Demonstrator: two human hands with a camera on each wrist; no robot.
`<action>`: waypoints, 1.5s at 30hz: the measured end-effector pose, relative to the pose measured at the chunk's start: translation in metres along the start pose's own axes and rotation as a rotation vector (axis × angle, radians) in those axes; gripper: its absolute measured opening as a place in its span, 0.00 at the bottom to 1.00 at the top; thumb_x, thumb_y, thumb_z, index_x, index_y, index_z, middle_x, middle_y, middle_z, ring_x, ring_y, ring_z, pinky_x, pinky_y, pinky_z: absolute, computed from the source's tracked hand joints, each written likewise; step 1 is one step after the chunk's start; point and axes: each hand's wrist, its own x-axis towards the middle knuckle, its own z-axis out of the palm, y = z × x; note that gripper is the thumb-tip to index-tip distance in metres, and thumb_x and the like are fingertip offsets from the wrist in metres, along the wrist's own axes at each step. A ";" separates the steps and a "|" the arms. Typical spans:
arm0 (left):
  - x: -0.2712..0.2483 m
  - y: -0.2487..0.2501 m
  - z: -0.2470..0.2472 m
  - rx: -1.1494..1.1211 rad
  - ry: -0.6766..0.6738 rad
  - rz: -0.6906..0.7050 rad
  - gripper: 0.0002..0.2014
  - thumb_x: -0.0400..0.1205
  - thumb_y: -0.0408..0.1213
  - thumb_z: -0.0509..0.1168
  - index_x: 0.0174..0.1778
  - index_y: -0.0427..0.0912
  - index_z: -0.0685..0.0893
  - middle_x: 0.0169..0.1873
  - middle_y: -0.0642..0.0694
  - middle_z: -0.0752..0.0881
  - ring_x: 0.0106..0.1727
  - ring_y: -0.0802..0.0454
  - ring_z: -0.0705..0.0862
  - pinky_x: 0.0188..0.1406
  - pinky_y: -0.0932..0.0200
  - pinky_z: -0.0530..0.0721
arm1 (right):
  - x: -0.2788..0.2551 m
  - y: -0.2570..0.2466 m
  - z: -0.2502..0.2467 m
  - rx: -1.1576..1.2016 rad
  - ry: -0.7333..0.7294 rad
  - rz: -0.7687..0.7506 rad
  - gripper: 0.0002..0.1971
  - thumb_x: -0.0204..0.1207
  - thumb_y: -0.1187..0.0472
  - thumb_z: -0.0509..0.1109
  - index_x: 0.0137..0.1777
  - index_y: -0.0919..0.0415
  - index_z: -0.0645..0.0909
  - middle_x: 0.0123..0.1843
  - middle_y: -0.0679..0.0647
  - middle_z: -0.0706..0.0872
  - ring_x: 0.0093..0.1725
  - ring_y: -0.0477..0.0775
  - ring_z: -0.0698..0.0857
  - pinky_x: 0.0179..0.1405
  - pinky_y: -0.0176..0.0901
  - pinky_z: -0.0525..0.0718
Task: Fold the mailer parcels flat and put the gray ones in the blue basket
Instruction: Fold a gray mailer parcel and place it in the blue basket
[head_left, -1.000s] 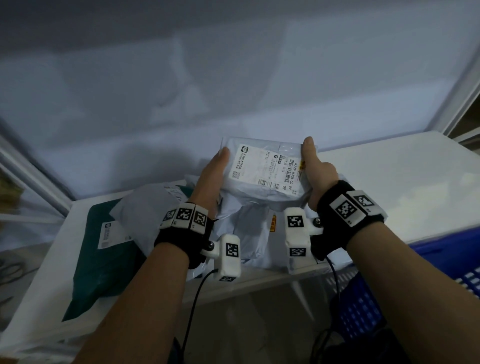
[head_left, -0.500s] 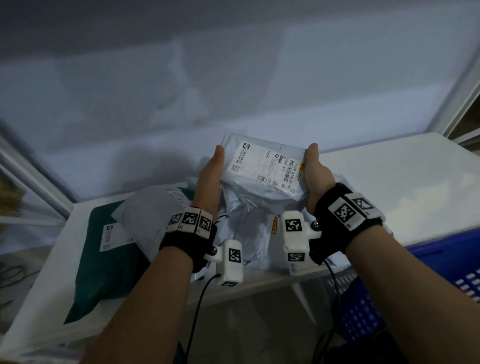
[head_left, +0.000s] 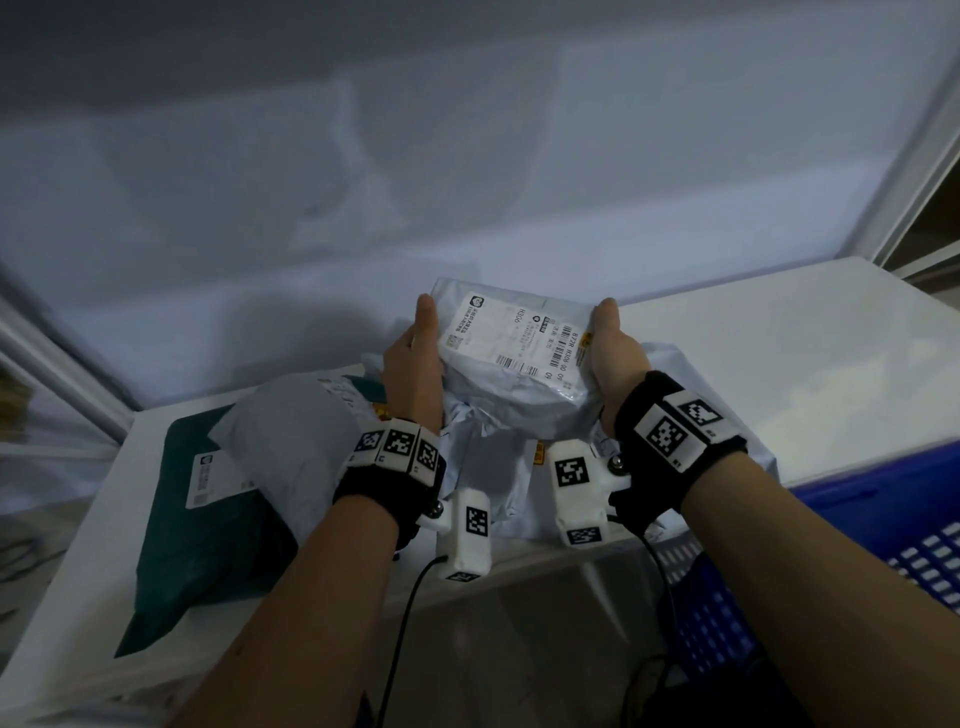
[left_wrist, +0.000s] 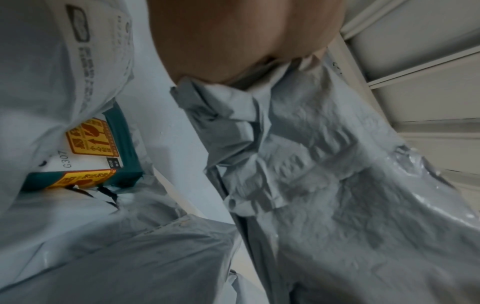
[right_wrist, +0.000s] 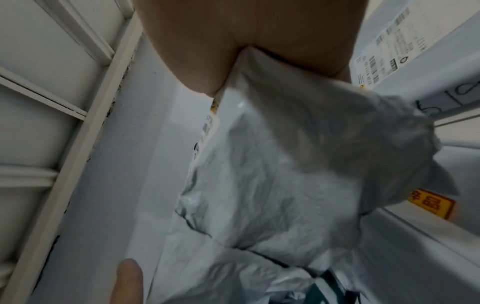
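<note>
The left hand (head_left: 413, 364) and right hand (head_left: 615, 353) clamped a gray parcel (head_left: 511, 364) between them above the table's (head_left: 779, 338) back edge; fingers underneath, seemingly curled; the blue basket (head_left: 857, 525) stood at the table's right front corner.

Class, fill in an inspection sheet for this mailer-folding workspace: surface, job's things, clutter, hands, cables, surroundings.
Surface: white table, dimly lit.
Job's things: gray mailer held up, label facing the camera; more gray mailers piled below; blue basket at the table's right edge.
Clutter: green mailer lying at left.
Hands: left hand and right hand grip the mailer's sides.
Cables: black wrist-camera cable hanging.
Surroundings: pale wall.
</note>
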 end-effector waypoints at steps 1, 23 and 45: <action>0.000 -0.001 0.000 -0.024 -0.012 -0.016 0.24 0.85 0.58 0.61 0.38 0.37 0.81 0.38 0.42 0.88 0.41 0.46 0.85 0.48 0.45 0.85 | 0.003 0.000 0.000 -0.012 0.004 -0.001 0.55 0.58 0.21 0.44 0.66 0.66 0.81 0.63 0.63 0.86 0.62 0.65 0.84 0.71 0.57 0.78; -0.003 0.003 -0.008 -0.087 -0.326 -0.324 0.35 0.78 0.61 0.68 0.68 0.33 0.81 0.57 0.35 0.90 0.59 0.35 0.89 0.62 0.30 0.83 | -0.007 -0.015 -0.017 -0.273 0.040 -0.384 0.32 0.81 0.31 0.50 0.36 0.56 0.82 0.39 0.51 0.85 0.51 0.61 0.85 0.63 0.53 0.80; -0.002 0.021 -0.014 -0.088 -0.316 -0.183 0.27 0.80 0.47 0.71 0.66 0.27 0.80 0.53 0.34 0.91 0.55 0.36 0.90 0.56 0.40 0.89 | -0.011 -0.026 -0.022 -0.200 -0.104 -0.455 0.23 0.81 0.32 0.53 0.50 0.47 0.82 0.53 0.51 0.89 0.57 0.54 0.87 0.70 0.58 0.79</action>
